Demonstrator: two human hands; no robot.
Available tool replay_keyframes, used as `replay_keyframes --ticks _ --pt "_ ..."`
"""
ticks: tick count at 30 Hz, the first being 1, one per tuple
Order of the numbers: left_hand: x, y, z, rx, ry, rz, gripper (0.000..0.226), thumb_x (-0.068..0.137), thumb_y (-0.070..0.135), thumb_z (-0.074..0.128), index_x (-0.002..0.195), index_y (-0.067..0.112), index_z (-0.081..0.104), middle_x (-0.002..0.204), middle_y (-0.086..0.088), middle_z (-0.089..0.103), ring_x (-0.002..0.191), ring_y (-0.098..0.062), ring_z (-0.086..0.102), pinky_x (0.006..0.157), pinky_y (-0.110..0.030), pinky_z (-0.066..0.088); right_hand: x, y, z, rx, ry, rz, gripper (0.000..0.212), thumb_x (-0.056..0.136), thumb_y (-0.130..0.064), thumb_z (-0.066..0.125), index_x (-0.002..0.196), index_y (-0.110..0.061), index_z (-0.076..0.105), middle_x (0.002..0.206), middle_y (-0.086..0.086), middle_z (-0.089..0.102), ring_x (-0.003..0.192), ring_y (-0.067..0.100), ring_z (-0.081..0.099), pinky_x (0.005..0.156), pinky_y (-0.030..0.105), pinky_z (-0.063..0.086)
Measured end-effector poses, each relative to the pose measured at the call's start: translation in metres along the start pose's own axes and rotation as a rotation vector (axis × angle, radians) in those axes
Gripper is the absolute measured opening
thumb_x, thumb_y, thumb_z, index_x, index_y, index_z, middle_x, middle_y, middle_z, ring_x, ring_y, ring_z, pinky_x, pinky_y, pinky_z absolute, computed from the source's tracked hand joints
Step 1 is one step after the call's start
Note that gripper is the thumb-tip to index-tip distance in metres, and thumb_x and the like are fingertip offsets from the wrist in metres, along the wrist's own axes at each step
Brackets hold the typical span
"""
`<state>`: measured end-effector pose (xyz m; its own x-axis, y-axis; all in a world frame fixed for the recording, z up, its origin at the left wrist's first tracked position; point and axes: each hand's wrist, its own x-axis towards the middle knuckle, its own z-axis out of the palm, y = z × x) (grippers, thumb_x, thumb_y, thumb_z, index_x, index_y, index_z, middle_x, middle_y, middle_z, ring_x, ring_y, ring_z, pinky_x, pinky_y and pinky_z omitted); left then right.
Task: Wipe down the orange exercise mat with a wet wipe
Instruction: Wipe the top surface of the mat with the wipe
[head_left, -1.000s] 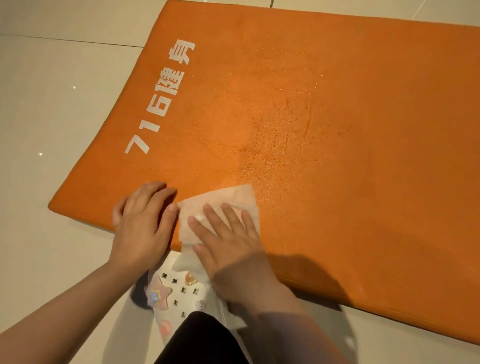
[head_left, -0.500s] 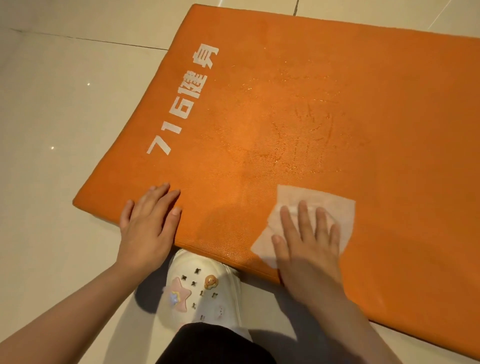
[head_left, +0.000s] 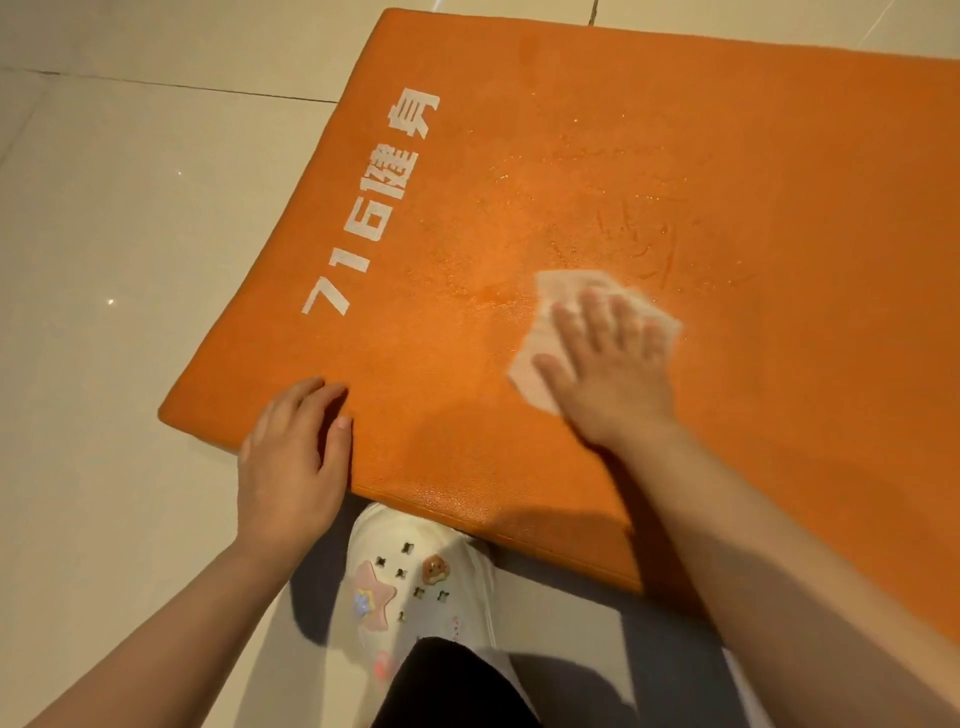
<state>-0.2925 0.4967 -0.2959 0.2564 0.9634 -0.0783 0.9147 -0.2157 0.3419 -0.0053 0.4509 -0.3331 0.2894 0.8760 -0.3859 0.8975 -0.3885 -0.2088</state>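
Our right hand (head_left: 613, 374) presses the wet wipe (head_left: 597, 332) flat-fingered on the orange mat (head_left: 753, 156); our left hand (head_left: 293, 457), grip relaxed, rests on the mat's near corner.

Mat (head_left: 675, 156) flat on floor (head_left: 104, 260); wipe (head_left: 540, 332) on mat under right hand (head_left: 608, 374); left hand (head_left: 291, 457) at near corner (shoe (head_left: 415, 582) just before that edge).

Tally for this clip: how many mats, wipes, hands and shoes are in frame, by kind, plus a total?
Orange exercise mat: 1
Wet wipe: 1
Hands: 2 (left hand, right hand)
White clog with charms: 1
Total: 5
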Motion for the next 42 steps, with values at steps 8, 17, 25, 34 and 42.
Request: replay_keyframes --ticks 8,17,25,34,42 --pt "0.028 0.051 0.009 0.142 -0.133 0.016 0.064 0.094 0.060 0.023 0.143 0.026 0.047 0.152 -0.004 0.039 0.142 -0.024 0.029 0.114 -0.053 0.019 -0.059 0.013 0.008 0.144 -0.058 0.211 0.067 0.096 -0.062 -0.001 0.154 -0.033 -0.016 0.159 -0.001 -0.028 0.145 0.027 -0.029 0.115 0.052 -0.021" --pt "0.023 0.067 0.032 0.305 -0.314 0.000 0.073 0.091 0.073 0.005 0.155 0.040 0.016 0.166 0.005 0.005 0.152 -0.018 -0.004 0.119 -0.053 -0.003 -0.098 0.023 0.023 0.167 -0.077 0.046 0.076 0.074 -0.077 -0.016 0.144 -0.046 -0.026 0.149 -0.018 -0.040 0.140 0.014 -0.039 0.114 0.042 -0.024" --pt "0.025 0.065 0.031 0.310 -0.293 0.015 0.082 0.082 0.075 0.002 0.153 0.039 0.024 0.164 0.003 0.015 0.152 -0.019 0.003 0.118 -0.055 0.003 -0.065 0.138 -0.011 0.189 0.042 0.532 0.074 0.095 -0.066 0.018 0.157 -0.031 -0.004 0.163 0.000 -0.018 0.149 0.027 -0.018 0.118 0.055 -0.009" --pt "0.057 0.094 0.034 0.238 -0.340 -0.038 0.094 0.074 0.093 0.021 0.153 0.041 0.018 0.160 0.000 0.011 0.148 -0.020 0.003 0.117 -0.060 0.005 0.037 0.103 -0.027 0.060 0.129 0.386 0.070 0.099 -0.060 0.015 0.157 -0.027 -0.006 0.163 0.004 -0.016 0.149 0.033 -0.017 0.116 0.060 -0.011" --pt "0.071 0.087 0.046 0.367 -0.487 -0.094 0.108 0.056 0.101 -0.005 0.148 0.047 -0.024 0.160 0.006 -0.028 0.149 -0.020 -0.021 0.117 -0.062 -0.004 0.055 0.024 -0.016 -0.173 0.034 -0.310 0.066 0.096 -0.066 0.003 0.153 -0.037 -0.013 0.161 -0.005 -0.023 0.148 0.026 -0.024 0.115 0.055 -0.018"
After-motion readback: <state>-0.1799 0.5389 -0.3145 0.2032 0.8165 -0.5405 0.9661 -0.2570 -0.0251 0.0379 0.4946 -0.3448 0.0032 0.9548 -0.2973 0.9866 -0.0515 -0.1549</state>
